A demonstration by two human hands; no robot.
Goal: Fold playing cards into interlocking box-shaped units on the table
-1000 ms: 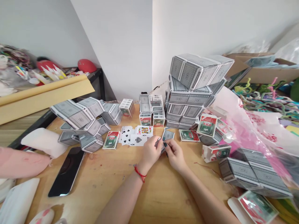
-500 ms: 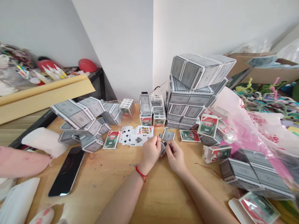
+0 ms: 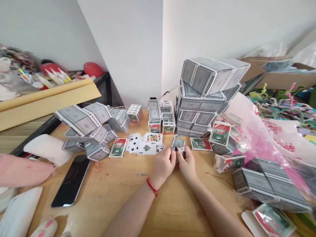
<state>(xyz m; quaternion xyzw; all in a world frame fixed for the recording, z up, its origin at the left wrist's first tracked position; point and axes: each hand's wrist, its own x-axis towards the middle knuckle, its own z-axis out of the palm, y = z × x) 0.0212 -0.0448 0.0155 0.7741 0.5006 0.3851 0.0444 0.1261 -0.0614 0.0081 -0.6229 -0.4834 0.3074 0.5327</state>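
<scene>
My left hand (image 3: 163, 165), a red string bracelet at its wrist, and my right hand (image 3: 187, 166) meet above the middle of the table. Both are closed on a playing card (image 3: 182, 149), mostly hidden by the fingers. Just beyond them a grey-backed card (image 3: 178, 141) lies face down. To the left are face-up cards, with the ace of spades (image 3: 147, 148) in front and a king (image 3: 153, 137) behind. A red and green card box (image 3: 118, 147) lies beside them, and another card box (image 3: 201, 144) lies to the right of my hands.
A tall stack of blocks built from cards (image 3: 201, 108) stands behind on the right. A lower card structure (image 3: 85, 123) stands at the left, near a black phone (image 3: 71, 181). More card blocks (image 3: 266, 184) lie at the right under clear plastic, beside pink wrapping.
Both hands have shifted slightly to the right and drawn closer together. The held card has turned between the fingers and is now more hidden.
</scene>
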